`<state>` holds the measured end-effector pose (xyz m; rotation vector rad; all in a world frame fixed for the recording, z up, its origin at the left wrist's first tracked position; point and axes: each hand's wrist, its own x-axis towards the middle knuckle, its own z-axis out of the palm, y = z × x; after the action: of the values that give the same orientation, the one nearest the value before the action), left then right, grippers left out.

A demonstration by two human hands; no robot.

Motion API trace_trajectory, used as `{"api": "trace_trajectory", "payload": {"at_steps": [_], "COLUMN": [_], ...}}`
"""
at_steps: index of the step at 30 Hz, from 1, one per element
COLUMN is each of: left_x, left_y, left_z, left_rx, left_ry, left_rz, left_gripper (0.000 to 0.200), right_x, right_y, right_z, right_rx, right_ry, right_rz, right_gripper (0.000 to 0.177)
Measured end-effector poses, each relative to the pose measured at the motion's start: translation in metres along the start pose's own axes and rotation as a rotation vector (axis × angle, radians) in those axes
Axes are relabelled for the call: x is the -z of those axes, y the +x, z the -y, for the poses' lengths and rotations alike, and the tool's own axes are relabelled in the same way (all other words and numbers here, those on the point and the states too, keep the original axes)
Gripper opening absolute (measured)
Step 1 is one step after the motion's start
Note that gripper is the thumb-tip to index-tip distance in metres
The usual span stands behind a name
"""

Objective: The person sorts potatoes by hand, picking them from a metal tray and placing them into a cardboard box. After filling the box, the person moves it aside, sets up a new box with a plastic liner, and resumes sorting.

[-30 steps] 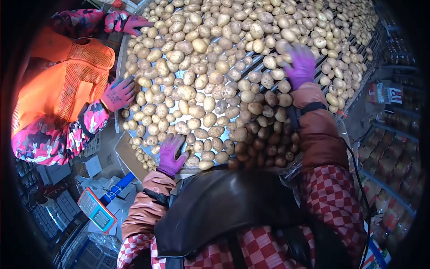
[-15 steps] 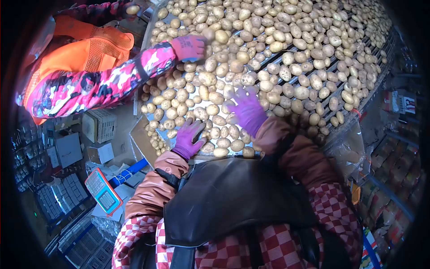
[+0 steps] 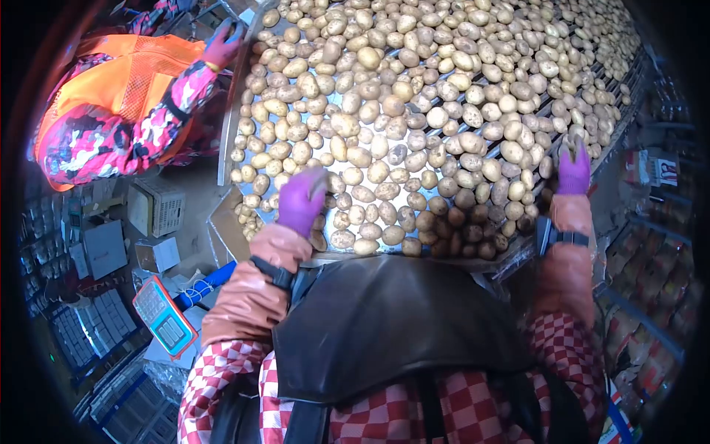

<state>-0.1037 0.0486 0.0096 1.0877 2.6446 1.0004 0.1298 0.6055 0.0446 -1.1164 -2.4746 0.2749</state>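
Observation:
Many potatoes (image 3: 387, 191) lie over a pale metal sorting surface (image 3: 364, 135) in front of me. My left hand (image 3: 302, 200), in a purple glove with grey fingertips, is over the near left potatoes. Its fingers look curled together and slightly blurred; whatever may be inside them is hidden. Far to the right, my right hand (image 3: 575, 170) reaches forward in a matching glove. Its fingers are apart at the edge of the potato layer, close to potatoes there. Darker, shaded potatoes (image 3: 458, 222) gather along the near right edge.
A co-worker in an orange vest (image 3: 140, 74) stands at left, one gloved hand (image 3: 224, 46) by the table's side edge. A scale display (image 3: 164, 317) on a blue post, a plastic crate (image 3: 157, 207) and a cardboard flap (image 3: 228, 226) are also at left. Dark slats run beneath the potatoes at right.
My right hand has swung from the middle of the potatoes to the far right edge. My left hand has risen slightly and curled. The co-worker's hand has drawn back from the potatoes.

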Motion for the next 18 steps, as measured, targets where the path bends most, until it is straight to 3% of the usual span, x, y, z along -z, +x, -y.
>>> {"api": "trace_trajectory", "payload": {"at_steps": [2,4,5,6,7,9,11,14,16,17,18], "left_x": [-0.002,-0.021,-0.029,-0.038,-0.044,-0.048,-0.052,-0.051,-0.042,-0.034,-0.028], "left_y": [0.042,0.073,0.088,0.102,0.114,0.119,0.127,0.133,0.125,0.117,0.105], "left_z": [-0.001,0.017,0.027,0.037,0.044,0.046,0.047,0.048,0.046,0.039,0.032], "left_rx": [0.041,0.220,0.335,0.452,0.513,0.555,0.546,0.531,0.544,0.562,0.586], "left_ry": [0.203,0.393,0.354,0.325,0.338,0.347,0.361,0.332,0.259,0.202,0.113], "left_rz": [-0.065,0.066,0.170,0.274,0.345,0.405,0.427,0.431,0.373,0.282,0.132], "left_gripper": [0.042,0.051,0.054,0.056,0.057,0.057,0.057,0.057,0.057,0.057,0.057], "right_x": [0.017,0.013,0.029,0.024,0.027,0.010,0.012,0.021,-0.002,-0.011,-0.016], "right_y": [-0.040,-0.079,-0.096,-0.113,-0.127,-0.147,-0.160,-0.170,-0.179,-0.179,-0.179], "right_z": [0.007,0.020,0.062,0.060,0.088,0.102,0.143,0.178,0.170,0.171,0.168], "right_rx": [-0.022,-0.040,-0.012,0.119,-0.137,0.059,0.051,0.056,0.036,0.031,-0.157], "right_ry": [0.333,0.433,0.508,0.413,0.703,0.538,0.614,0.718,0.943,1.060,1.220], "right_rz": [-0.070,-0.041,-0.025,0.025,0.110,0.109,0.263,0.494,0.664,0.752,0.907], "right_gripper": [0.047,0.041,0.039,0.038,0.037,0.036,0.034,0.032,0.036,0.038,0.041]}}
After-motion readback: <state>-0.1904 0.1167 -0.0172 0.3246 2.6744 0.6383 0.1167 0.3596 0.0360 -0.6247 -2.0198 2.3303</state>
